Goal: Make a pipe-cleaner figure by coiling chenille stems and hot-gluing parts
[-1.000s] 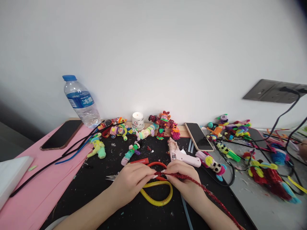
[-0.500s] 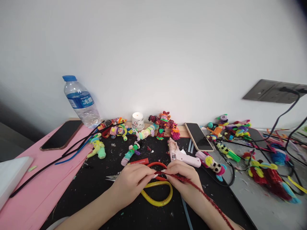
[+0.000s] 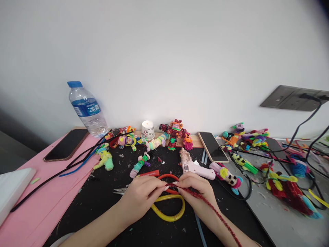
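Fingertips of my left hand [image 3: 144, 193] and my right hand [image 3: 199, 190] pinch the end of a dark red tinsel pipe cleaner [image 3: 214, 209] between them. Its long tail runs over my right wrist toward the bottom edge. Just under the fingers lie scissors with a red handle loop [image 3: 168, 176] and a yellow handle loop [image 3: 168, 219]; the blades [image 3: 119, 191] poke out left of my left hand. A red utility-knife-like strip [image 3: 150, 173] lies behind my left hand. Beyond my right hand rests a pale pink glue gun [image 3: 197, 169].
A water bottle [image 3: 87, 109] leans against the wall near a dark phone [image 3: 66, 144]. A white paper cup [image 3: 147, 130], another phone [image 3: 213, 146] and several pipe-cleaner figures [image 3: 140, 164] line the back. Black cables [image 3: 248, 187] and more figures [image 3: 288, 188] spread over the right.
The tail of the red pipe cleaner has shifted slightly left at the bottom. Both hands keep nearly the same place and pinch.
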`<state>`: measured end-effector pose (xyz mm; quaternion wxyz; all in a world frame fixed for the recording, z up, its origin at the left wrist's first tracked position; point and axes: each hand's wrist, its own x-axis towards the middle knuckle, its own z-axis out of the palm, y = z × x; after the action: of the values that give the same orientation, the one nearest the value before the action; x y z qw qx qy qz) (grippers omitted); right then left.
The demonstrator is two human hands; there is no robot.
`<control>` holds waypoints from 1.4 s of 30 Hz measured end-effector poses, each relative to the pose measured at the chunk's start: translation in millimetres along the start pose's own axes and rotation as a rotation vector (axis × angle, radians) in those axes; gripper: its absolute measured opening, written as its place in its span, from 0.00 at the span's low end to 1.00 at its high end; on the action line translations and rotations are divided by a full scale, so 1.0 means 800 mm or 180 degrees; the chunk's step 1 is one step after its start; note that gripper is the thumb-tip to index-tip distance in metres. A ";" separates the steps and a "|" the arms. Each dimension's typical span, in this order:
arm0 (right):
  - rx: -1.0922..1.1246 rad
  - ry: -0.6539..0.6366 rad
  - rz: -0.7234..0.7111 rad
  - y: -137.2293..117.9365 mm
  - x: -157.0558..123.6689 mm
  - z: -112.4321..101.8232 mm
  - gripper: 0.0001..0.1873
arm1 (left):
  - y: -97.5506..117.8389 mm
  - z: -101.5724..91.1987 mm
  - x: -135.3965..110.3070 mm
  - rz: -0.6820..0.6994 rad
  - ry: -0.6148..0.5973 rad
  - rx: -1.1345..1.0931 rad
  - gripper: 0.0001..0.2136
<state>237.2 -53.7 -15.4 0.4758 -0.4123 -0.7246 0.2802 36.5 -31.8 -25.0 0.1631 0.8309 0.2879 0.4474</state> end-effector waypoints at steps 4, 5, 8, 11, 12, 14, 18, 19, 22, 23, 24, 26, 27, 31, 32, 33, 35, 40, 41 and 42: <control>0.0009 0.0081 -0.0107 0.000 -0.001 0.000 0.04 | -0.002 -0.003 -0.001 0.0178 -0.0055 0.0149 0.04; 0.0017 0.0095 -0.0124 -0.001 0.000 0.000 0.05 | -0.002 -0.004 -0.001 0.0237 -0.0074 0.0185 0.05; 0.0049 0.0057 -0.0119 -0.005 0.002 -0.001 0.07 | -0.002 -0.006 0.000 0.0376 -0.0139 0.0194 0.05; 0.0093 0.0004 -0.0121 -0.007 0.004 -0.002 0.08 | -0.003 -0.008 0.000 0.0473 -0.0184 0.0169 0.06; 0.0105 0.0002 -0.0127 -0.008 0.004 -0.002 0.08 | -0.003 -0.008 0.000 0.0491 -0.0187 0.0174 0.06; 0.0115 0.0006 -0.0152 -0.008 0.003 -0.002 0.08 | -0.003 -0.008 0.000 0.0497 -0.0185 0.0205 0.06; 0.0082 0.0014 -0.0173 -0.006 0.001 -0.001 0.07 | -0.003 -0.008 0.000 0.0472 -0.0174 0.0262 0.05; 0.0081 0.0013 -0.0164 -0.005 0.000 -0.001 0.07 | -0.003 -0.008 0.000 0.0467 -0.0168 0.0265 0.05; 0.0071 0.0007 -0.0144 -0.002 -0.001 0.000 0.06 | -0.004 -0.007 0.000 0.0435 -0.0152 0.0266 0.05; 0.0057 0.0003 -0.0144 -0.002 -0.001 0.000 0.06 | -0.004 -0.007 0.000 0.0425 -0.0156 0.0262 0.05; 0.0041 0.0004 -0.0146 -0.001 -0.001 0.000 0.06 | -0.004 -0.007 0.000 0.0419 -0.0167 0.0254 0.06; 0.0012 0.0004 -0.0152 -0.001 -0.002 0.000 0.06 | -0.004 -0.006 -0.001 0.0394 -0.0200 0.0229 0.06; -0.0002 0.0001 -0.0147 -0.001 -0.002 0.000 0.05 | -0.005 -0.006 -0.001 0.0378 -0.0214 0.0218 0.06; -0.0050 -0.0015 -0.0106 -0.001 -0.002 0.000 0.05 | -0.004 -0.005 -0.004 0.0310 -0.0271 0.0213 0.06; -0.0051 -0.0010 -0.0103 -0.001 -0.001 0.000 0.05 | -0.004 -0.004 -0.004 0.0302 -0.0283 0.0213 0.06; -0.0050 -0.0002 -0.0105 -0.001 -0.001 0.000 0.05 | -0.004 -0.004 -0.004 0.0295 -0.0294 0.0209 0.06; -0.0040 0.0010 -0.0121 -0.001 0.000 0.000 0.05 | -0.003 -0.004 -0.004 0.0285 -0.0309 0.0211 0.06; -0.0040 0.0028 -0.0145 -0.003 -0.001 0.001 0.05 | -0.002 -0.004 -0.004 0.0271 -0.0312 0.0267 0.05; -0.0050 0.0029 -0.0143 -0.003 -0.002 0.001 0.05 | -0.002 -0.004 -0.004 0.0270 -0.0317 0.0269 0.05; -0.0061 0.0025 -0.0142 -0.002 -0.002 0.001 0.05 | -0.003 -0.004 -0.004 0.0270 -0.0324 0.0271 0.05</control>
<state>236.1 -56.3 -15.2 0.4808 -0.4017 -0.7344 0.2609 31.7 -31.9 -26.3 0.1229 0.8701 0.2625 0.3985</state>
